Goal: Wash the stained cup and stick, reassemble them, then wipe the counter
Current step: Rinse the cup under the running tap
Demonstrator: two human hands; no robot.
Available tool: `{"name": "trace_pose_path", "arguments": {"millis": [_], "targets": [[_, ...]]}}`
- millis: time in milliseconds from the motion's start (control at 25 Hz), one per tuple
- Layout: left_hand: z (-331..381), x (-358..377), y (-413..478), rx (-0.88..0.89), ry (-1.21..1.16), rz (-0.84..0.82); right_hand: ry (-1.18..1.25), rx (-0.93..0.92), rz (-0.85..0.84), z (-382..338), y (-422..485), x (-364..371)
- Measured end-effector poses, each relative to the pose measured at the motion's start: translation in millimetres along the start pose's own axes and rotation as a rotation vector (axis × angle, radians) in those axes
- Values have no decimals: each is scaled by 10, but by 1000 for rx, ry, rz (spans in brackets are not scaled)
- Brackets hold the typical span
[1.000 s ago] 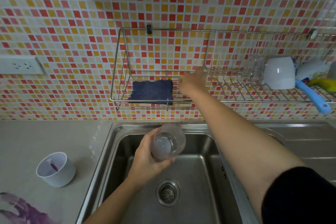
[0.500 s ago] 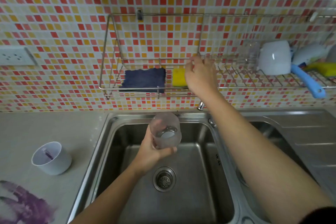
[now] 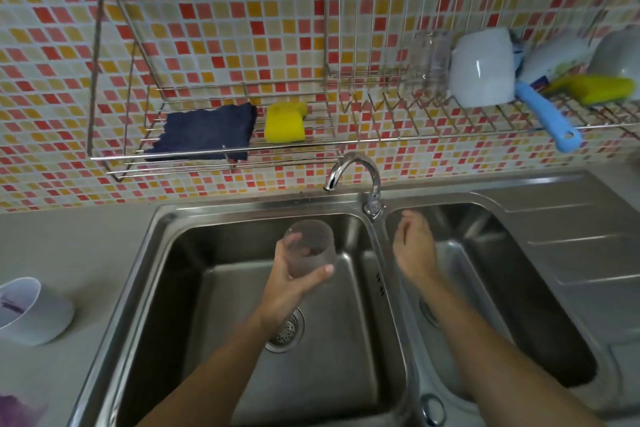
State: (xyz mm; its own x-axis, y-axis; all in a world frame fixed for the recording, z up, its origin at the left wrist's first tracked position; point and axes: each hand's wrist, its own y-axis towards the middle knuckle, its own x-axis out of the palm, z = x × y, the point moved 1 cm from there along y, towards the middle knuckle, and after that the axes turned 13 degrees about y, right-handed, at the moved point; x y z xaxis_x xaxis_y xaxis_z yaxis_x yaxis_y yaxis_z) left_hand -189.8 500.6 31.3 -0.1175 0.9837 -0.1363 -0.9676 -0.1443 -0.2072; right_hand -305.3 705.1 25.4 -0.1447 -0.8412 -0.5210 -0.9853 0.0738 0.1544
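Note:
My left hand point(image 3: 289, 279) grips a translucent cup point(image 3: 310, 248) over the left sink basin point(image 3: 194, 253), below the tap point(image 3: 353, 170). My right hand point(image 3: 414, 246) hovers with nothing in it over the divider between the basins, fingers loosely apart, just below the tap's base. A white cup point(image 3: 33, 310) with purple stain and a stick inside stands on the counter at the far left. A purple smear point(image 3: 15, 407) marks the counter's bottom left corner. On the wall rack point(image 3: 214, 159) lie a yellow sponge point(image 3: 285, 121) and a dark blue cloth point(image 3: 207, 132).
The rack's right part holds an overturned white mug point(image 3: 483, 68), a clear glass point(image 3: 431, 55), a blue-handled brush point(image 3: 547, 118) and a second yellow sponge point(image 3: 599, 88). The right basin point(image 3: 519, 270) and a ribbed drainboard point(image 3: 581, 229) lie to the right. A drain strainer point(image 3: 289, 331) sits below my left wrist.
My right hand left the yellow sponge on the rack and dropped to the sink divider, holding nothing. The view tilted down, revealing the tap. The left hand kept the cup.

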Motion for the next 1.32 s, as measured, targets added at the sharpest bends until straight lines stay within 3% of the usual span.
{"name": "trace_pose_path", "arguments": {"millis": [120,200,280,400,560,680,840,1040,1320], "targets": [[34,2,149,-11,84,39,-66,77,-324,199,266,253],[33,-41,279,9,218,101,-134,-59,-441,195,393,422],[32,-59,393,28,392,145,-353,-256,-565,210,413,540],[56,9,513,50,435,138,-555,-363,-625,321,357,646],[91,124,569,76,317,58,-701,-351,-699,435,357,765],[107,157,600,72,289,46,-576,-308,-689,451,273,687],[152,196,693,48,257,81,-399,-178,-519,627,-87,473],[279,256,784,-156,627,55,-459,39,-455,856,-467,419],[206,180,830,-225,816,72,-447,67,-422,957,-530,463]]}}
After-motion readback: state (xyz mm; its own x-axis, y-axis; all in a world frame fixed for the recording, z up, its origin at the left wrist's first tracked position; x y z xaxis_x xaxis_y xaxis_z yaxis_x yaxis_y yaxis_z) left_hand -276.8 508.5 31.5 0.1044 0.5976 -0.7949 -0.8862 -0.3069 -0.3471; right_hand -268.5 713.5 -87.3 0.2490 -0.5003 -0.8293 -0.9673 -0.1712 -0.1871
